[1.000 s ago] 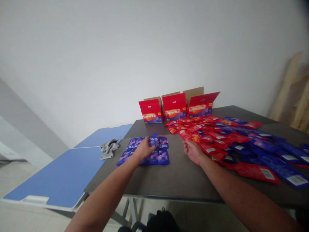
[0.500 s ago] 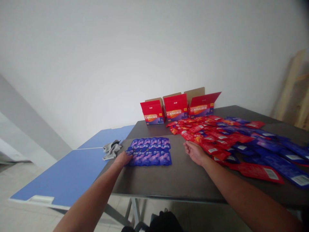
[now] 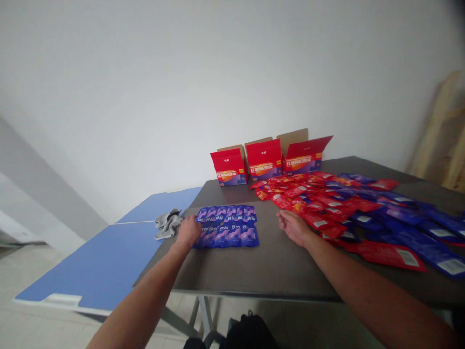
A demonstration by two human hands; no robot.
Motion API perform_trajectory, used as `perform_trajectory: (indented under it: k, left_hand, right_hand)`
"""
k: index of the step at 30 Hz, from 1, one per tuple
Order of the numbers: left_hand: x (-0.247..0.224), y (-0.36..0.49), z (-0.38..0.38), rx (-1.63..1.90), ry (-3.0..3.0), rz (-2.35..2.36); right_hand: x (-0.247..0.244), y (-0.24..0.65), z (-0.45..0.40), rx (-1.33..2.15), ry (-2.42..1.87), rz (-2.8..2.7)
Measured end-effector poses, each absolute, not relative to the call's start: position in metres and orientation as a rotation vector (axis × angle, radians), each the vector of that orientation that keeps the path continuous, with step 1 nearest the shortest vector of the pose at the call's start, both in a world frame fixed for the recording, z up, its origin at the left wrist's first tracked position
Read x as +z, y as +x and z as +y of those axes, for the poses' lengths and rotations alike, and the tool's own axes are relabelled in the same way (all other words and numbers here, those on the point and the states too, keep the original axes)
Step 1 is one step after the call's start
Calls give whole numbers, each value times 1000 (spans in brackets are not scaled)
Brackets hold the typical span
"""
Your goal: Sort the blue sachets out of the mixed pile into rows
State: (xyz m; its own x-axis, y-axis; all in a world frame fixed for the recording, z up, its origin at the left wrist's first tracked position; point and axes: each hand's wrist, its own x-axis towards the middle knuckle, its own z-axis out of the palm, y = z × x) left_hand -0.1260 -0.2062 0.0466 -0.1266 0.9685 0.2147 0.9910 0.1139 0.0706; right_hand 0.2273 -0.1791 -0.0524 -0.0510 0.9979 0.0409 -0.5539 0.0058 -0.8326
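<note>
Blue-purple pouches (image 3: 232,236) lie side by side in two overlapping rows on the dark table (image 3: 276,271). My left hand (image 3: 189,231) is over the left end of these rows, bent downward; its fingertips are mostly hidden, and I cannot tell whether it grips a pouch. My right hand (image 3: 293,228) is at the near left edge of a heap of red pouches (image 3: 327,206). Its fingers are curled in, thumb close to them, and nothing shows between them. More blue pouches (image 3: 410,218) are mixed into the heap on the right.
Three red printed cartons with raised flaps, a left one (image 3: 231,175), a middle one (image 3: 266,168) and a right one (image 3: 303,162), stand along the back near the wall. A grey cloth (image 3: 167,225) lies by the table's left edge, beside a lower blue tabletop (image 3: 94,266).
My left hand has lifted and shifted slightly to the right and away from me over the left end of the pouch rows. My right hand stays nearly in place.
</note>
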Motion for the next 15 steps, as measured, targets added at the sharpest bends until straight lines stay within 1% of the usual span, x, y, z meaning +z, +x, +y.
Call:
perform_trajectory:
  k: [1,3,5,8,11,15]
  left_hand:
    - [44,-112,-208,-360,-2073,-2175]
    - [33,-74,-215,-630,-2388,-1842]
    - [15,-29,-225,-819,-2665,-1682]
    - [-13,37,-236,-1102,-2896,-1717]
    - [-32,81,-235,-1347,-2931,-1831]
    - [-41,97,-226,-1444,-2898,-1973]
  right_hand:
    - [-52,227,-179,1453,-724,-816]
    - [-52,228,-180,1449,-728,-805]
    - [-52,228,-180,1444,-729,-792]
    - [-54,229,-181,1415,-713,-815]
    - [-55,231,-182,1389,-696,-890]
    - [-55,232,-182,1368,-720,-926]
